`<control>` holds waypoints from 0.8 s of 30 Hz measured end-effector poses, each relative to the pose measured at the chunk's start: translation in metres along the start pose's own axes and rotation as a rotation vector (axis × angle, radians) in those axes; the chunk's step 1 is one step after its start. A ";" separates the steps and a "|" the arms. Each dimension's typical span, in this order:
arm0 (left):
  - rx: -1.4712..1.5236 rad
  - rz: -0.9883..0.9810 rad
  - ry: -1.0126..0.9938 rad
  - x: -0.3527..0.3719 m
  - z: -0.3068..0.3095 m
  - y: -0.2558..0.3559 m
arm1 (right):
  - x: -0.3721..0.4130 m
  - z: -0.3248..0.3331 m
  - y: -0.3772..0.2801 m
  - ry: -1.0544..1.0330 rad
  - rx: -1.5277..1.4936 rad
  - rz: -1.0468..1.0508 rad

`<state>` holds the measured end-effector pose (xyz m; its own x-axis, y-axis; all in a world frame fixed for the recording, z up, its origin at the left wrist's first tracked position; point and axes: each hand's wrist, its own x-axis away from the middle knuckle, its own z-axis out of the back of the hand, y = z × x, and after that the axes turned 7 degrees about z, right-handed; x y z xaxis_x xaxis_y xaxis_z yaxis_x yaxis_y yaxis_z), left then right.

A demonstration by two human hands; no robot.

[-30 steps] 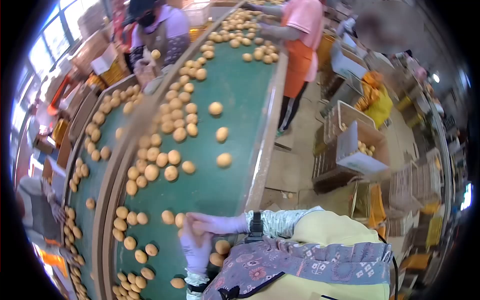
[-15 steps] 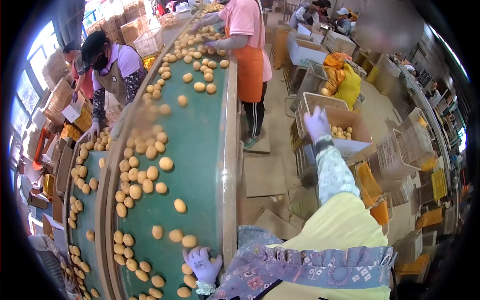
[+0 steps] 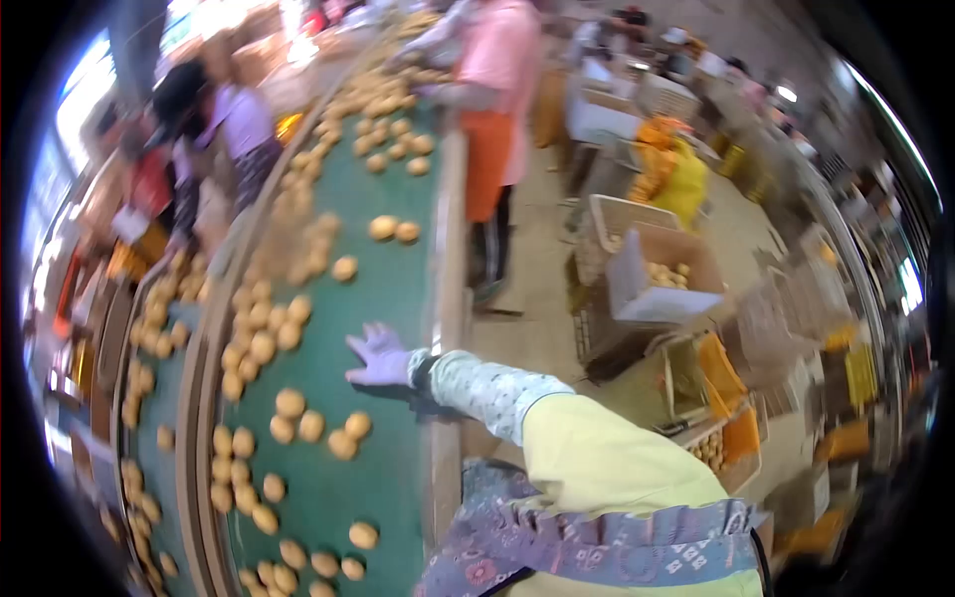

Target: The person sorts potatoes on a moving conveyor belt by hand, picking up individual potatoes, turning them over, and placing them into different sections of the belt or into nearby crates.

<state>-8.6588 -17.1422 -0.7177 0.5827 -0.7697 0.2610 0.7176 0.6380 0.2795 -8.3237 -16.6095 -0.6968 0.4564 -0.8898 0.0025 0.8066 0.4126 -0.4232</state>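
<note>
Over the green conveyor belt [image 3: 393,458], my right hand [image 3: 378,356], in a pale lilac glove, reaches in from the right. Its fingers are spread and hold nothing. Round yellow-brown potatoes lie about the belt: one potato [image 3: 344,268] is beyond the hand, and a small group with another potato [image 3: 289,403] is nearer the bottom. Many more potatoes crowd the belt's left side. My left hand is out of the frame.
Across the belt stands a co-worker in pink with an orange apron [image 3: 485,164]; others work at the left by a second belt [image 3: 179,398]. To the right are a white carton [image 3: 647,289] of potatoes, crates, an orange-lined crate [image 3: 736,448] and a yellow sack [image 3: 686,184].
My right hand has swung left from near the carton to over the belt. My left hand, earlier at potatoes at the belt's bottom, has left view. The view has shifted and blurred.
</note>
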 end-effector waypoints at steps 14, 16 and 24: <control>0.519 -0.069 0.268 0.108 0.004 0.014 | 0.194 -0.189 -0.350 -0.461 -0.462 1.092; 0.398 0.042 0.289 0.121 0.005 -0.026 | 0.218 -0.186 -0.352 -0.525 -0.500 1.220; 0.040 0.584 0.553 0.135 0.034 -0.275 | 0.179 -0.104 -0.304 -0.441 -0.444 0.930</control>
<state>-8.7904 -17.4205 -0.7274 0.9715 -0.2058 -0.1174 0.2309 0.9333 0.2751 -8.5261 -16.9149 -0.6617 0.9758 -0.0890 -0.1996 -0.0824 0.6963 -0.7130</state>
